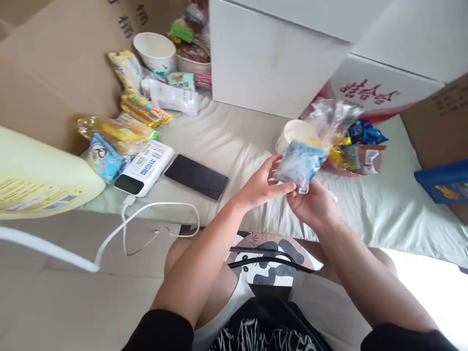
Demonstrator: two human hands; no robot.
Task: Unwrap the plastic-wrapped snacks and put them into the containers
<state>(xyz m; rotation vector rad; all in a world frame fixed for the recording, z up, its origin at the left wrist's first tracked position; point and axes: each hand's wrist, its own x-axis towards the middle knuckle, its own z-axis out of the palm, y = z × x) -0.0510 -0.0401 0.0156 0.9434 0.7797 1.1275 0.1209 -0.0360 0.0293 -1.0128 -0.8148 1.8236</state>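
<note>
Both hands meet above the pale green bedding (237, 141), gripping one clear plastic bag of snacks (310, 146). My left hand (261, 185) pinches the bag's lower left side, where a blue packet shows through. My right hand (310, 204) supports the bag from underneath. The bag's crinkled top rises toward the white box. Right behind the bag stands a white paper cup (294, 132).
A black phone (196, 176) and a white power bank (144, 168) with its cable lie to the left. Snack packets (120, 131), a paper cup (155, 51) and a bowl (192, 58) sit at the back left. A white box (270, 63), more packets (360, 146) and cardboard (438, 117) lie right.
</note>
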